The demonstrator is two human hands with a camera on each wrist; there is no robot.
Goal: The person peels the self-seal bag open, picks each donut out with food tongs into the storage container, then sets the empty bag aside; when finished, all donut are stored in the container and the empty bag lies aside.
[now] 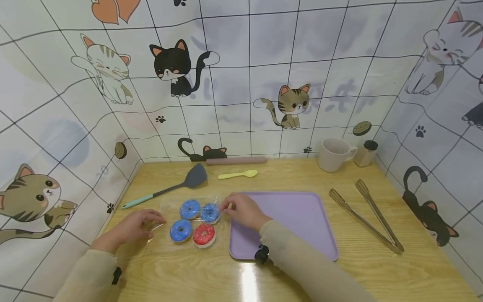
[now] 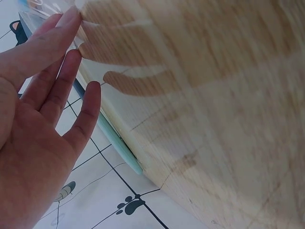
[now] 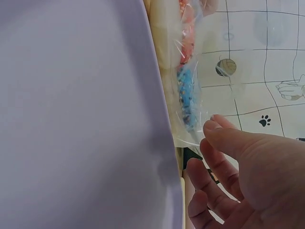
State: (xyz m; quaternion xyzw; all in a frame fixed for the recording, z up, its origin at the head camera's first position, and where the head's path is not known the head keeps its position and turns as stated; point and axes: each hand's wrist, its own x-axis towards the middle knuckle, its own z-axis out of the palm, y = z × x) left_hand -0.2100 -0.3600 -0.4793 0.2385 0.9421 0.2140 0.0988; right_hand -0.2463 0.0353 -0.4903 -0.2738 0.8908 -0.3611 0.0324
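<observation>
A clear plastic bag (image 1: 163, 241) lies on the table, with three blue-iced toy donuts (image 1: 180, 230) and one red-iced donut (image 1: 204, 235) inside. At its left edge my left hand (image 1: 132, 226) pinches the film between thumb and forefinger, the other fingers held fairly straight. My right hand (image 1: 245, 209) reaches over the corner of a purple tray (image 1: 279, 226) and pinches the bag's right edge, beside a blue donut (image 1: 210, 213). In the right wrist view, thumb and forefinger meet at the film near a blue donut (image 3: 187, 95).
Behind the bag lie a spatula (image 1: 195, 176) with a mint handle, a yellow spoon (image 1: 237, 174) and a rolling pin (image 1: 235, 160). Metal tongs (image 1: 367, 220) lie right of the tray. A mug (image 1: 333, 155) and a black-lidded shaker (image 1: 365, 154) stand at the back right.
</observation>
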